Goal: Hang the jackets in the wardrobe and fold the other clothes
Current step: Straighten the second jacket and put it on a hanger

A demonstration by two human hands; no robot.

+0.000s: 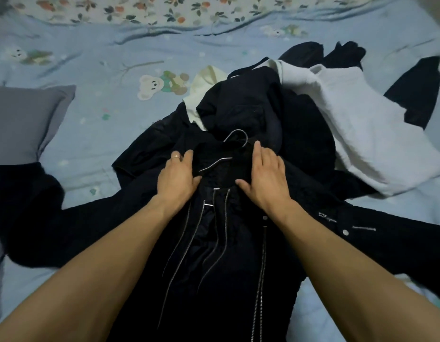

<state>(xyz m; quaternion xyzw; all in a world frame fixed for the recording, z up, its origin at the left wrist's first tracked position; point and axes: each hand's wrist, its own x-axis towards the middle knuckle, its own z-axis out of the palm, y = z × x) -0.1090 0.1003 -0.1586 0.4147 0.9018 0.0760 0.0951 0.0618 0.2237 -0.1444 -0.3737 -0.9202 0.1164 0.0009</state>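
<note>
Blue bedding printed with bears (95,70) covers the bed, and a black zip jacket (221,255) lies spread open on it, front up. Inside its collar sits a wire hanger (235,140), hook poking out past the neckline. The left hand (178,175) lies on the jacket's shoulder left of the hanger, fingers straight and resting flat; the right hand (262,175) mirrors it right of the hanger, fingers also flat, gripping nothing. Beyond the hanger lies a heap of dark and white clothes (349,114); a grey pillow (24,119) sits far left. The step looks like seating the jacket on the hanger; next probably means grasping the hook and lifting it.
</note>
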